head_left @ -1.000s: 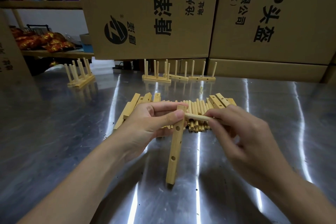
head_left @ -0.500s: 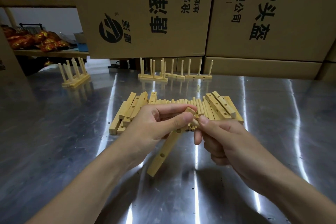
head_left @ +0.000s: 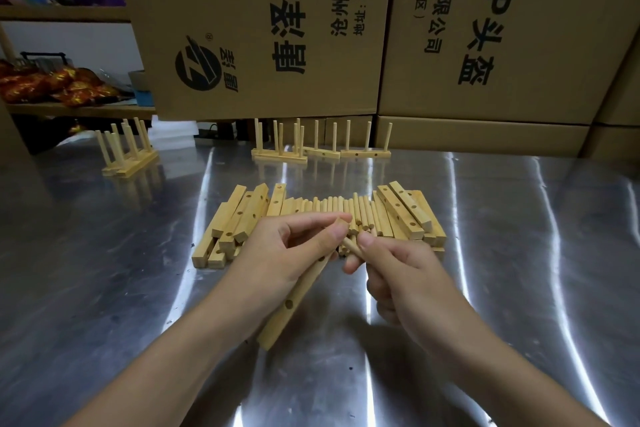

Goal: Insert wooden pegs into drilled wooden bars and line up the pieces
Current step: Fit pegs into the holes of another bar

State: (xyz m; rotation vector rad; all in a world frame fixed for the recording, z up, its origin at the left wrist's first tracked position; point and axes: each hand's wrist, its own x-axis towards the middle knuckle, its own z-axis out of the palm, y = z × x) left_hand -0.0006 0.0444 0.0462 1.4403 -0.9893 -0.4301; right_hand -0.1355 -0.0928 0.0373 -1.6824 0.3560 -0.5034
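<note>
Left hand (head_left: 287, 253): fingers (head_left: 329, 240) grasp the upper end of one drilled bar (head_left: 294, 302), which slants down toward the wearer with two holes showing. Right hand (head_left: 408, 277): thumb and forefinger pinch one peg (head_left: 351, 249) against the bar's upper end; the left thumb hides whether it is seated in a hole. Directly behind, partly masked by both hands, loose pegs (head_left: 339, 210) lie side by side on the steel counter (head_left: 104, 288), too overlapped to count. Heaps of loose bars flank them on the left (head_left: 235, 218) and right (head_left: 405, 215). Further back stand at least three pegged bars (head_left: 365, 153) at centre, and a cluster (head_left: 128, 163) to the left, number unclear. Two large printed cardboard boxes (head_left: 263, 28) close off the counter's rear edge.
</note>
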